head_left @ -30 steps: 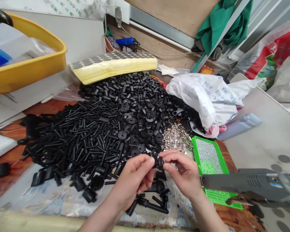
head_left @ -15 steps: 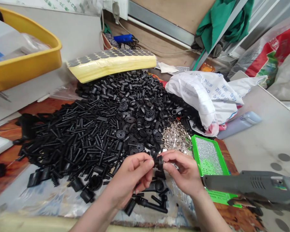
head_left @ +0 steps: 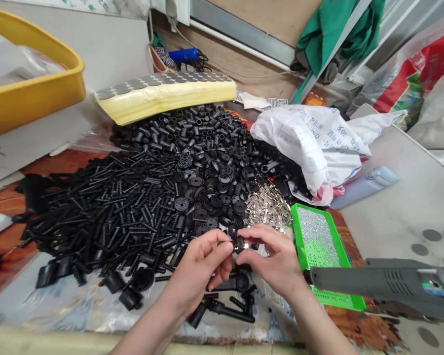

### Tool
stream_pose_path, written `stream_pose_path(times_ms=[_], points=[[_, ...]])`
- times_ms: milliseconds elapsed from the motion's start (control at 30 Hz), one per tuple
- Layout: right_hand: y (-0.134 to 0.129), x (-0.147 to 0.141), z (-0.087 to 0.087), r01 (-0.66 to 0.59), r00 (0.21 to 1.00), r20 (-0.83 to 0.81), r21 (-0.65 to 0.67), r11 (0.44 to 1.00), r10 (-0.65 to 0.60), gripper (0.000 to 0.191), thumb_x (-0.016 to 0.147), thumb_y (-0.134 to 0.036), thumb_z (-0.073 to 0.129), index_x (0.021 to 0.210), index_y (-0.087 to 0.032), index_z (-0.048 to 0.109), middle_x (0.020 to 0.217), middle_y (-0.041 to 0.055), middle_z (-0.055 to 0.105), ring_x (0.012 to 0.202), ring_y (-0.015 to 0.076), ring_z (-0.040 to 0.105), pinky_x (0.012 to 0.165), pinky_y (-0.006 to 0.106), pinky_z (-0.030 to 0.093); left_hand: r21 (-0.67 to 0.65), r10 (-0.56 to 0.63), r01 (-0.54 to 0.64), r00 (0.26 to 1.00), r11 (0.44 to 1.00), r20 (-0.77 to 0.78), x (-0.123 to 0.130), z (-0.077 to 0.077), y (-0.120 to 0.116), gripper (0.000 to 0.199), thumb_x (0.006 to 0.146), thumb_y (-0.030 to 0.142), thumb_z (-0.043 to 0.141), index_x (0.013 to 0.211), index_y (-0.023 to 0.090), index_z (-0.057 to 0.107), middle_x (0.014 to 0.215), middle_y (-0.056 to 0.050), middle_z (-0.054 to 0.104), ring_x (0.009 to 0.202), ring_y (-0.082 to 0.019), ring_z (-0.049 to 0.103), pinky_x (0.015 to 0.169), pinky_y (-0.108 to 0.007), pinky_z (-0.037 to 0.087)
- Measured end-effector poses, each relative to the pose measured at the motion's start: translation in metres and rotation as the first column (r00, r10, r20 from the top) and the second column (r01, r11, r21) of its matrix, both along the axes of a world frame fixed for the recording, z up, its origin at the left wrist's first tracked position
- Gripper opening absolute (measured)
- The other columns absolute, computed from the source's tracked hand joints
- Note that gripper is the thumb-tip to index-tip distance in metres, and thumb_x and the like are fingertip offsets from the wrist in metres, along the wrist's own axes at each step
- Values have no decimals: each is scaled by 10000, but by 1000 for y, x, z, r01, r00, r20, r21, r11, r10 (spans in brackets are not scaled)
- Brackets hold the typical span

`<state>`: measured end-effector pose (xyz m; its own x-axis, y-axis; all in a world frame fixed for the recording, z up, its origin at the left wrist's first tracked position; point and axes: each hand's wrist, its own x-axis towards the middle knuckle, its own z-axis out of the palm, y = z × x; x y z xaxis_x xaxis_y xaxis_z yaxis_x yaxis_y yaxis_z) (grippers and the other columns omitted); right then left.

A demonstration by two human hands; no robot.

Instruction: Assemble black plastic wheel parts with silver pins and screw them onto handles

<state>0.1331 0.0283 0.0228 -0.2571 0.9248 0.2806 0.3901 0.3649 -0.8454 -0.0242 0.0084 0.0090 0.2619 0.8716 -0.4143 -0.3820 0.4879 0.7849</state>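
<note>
Between my two hands is a small round black plastic part (head_left: 239, 243) with a shiny metal piece at its right side. The thumb and fingers of my right hand (head_left: 276, 256) grip it from the right. My left hand (head_left: 210, 257) pinches at its left side; whether it holds the same part or a tiny separate piece is hidden by the fingertips. Just beyond the hands lie a heap of black discs (head_left: 210, 187) and a pile of metal clips (head_left: 267, 204). Below them are several loose black tubes and screw-like pieces (head_left: 231, 315).
Black ribbed screws (head_left: 114, 202) spread to the left. A green tray (head_left: 298, 231) of small silvery pieces stands right, beside a grey power tool (head_left: 370, 283). A yellow sticker stack (head_left: 166, 101), white plastic bag (head_left: 303, 143) and yellow bin (head_left: 40, 111) lie farther back.
The black part has turned between my fingers, so its metal piece now shows. My right hand has shifted slightly left and its grip opened wider around the part. The view has moved a little.
</note>
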Motion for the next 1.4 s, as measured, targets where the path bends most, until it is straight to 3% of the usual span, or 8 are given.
stream_pose_path(times_ms=[133, 433, 633, 733, 933, 1100, 1167, 1400], points=[[0, -5, -5, 5, 1000, -14, 65, 998, -5, 199, 665, -149, 792, 829, -219, 706, 730, -13, 650, 665, 143, 600, 600, 280, 516, 26, 31, -32, 999, 999, 32, 5, -9, 2, 301, 708, 439, 684, 707, 166, 557, 471, 61, 495, 397, -47, 366, 354, -143, 229], [-3, -13, -18, 70, 996, 36, 183, 981, -78, 195, 718, -115, 740, 890, -195, 692, 813, 34, 683, 705, 155, 625, 638, 274, 538, 13, 109, -111, 990, 994, 90, 7, -21, 5, 338, 679, 451, 720, 770, 157, 581, 476, 78, 454, 416, -55, 355, 349, -146, 251], [-5, -14, -28, 89, 994, 51, 170, 981, -99, 199, 721, -137, 731, 899, -212, 684, 807, 23, 680, 686, 158, 622, 626, 280, 543, -20, 116, -115, 990, 993, 78, 10, -28, 6, 354, 668, 475, 721, 740, 168, 560, 457, 82, 455, 382, -51, 355, 342, -155, 226], [-3, -11, -26, 98, 993, 53, 168, 981, -108, 208, 719, -112, 725, 904, -201, 690, 807, 27, 675, 671, 153, 613, 617, 273, 538, -7, 100, -100, 991, 995, 84, 12, -30, 6, 347, 688, 471, 714, 754, 165, 565, 483, 68, 490, 403, -55, 383, 367, -164, 248], [0, -6, -22, 88, 993, 62, 163, 983, -99, 278, 693, -99, 754, 949, -194, 709, 784, 23, 675, 652, 148, 607, 587, 258, 531, -37, 76, -69, 964, 997, 256, 9, -26, 3, 351, 720, 432, 714, 916, 175, 578, 589, 31, 581, 514, -84, 496, 456, -182, 310], [-3, -5, -21, 104, 990, 71, 177, 979, -118, 346, 669, -115, 778, 994, -217, 715, 908, 51, 682, 795, 181, 630, 621, 270, 530, -118, 131, -95, 929, 988, 346, 8, -24, 4, 317, 682, 378, 769, 832, 186, 566, 551, 47, 565, 480, -71, 488, 443, -175, 279], [-3, -4, -18, 109, 991, 52, 173, 979, -120, 365, 703, -127, 745, 1052, -222, 696, 908, 50, 666, 770, 172, 620, 601, 266, 530, -155, 151, -98, 911, 983, 383, 7, -25, 4, 325, 671, 365, 782, 840, 182, 575, 564, 35, 580, 490, -76, 503, 442, -175, 284], [-2, -4, -5, 32, 994, 98, 181, 983, -50, 184, 820, -105, 606, 947, -206, 694, 815, 44, 674, 723, 160, 642, 624, 276, 553, -186, 179, -100, 862, 977, 475, 3, -23, 3, 288, 693, 273, 776, 881, 168, 585, 596, 11, 604, 541, -96, 542, 459, -172, 325]])
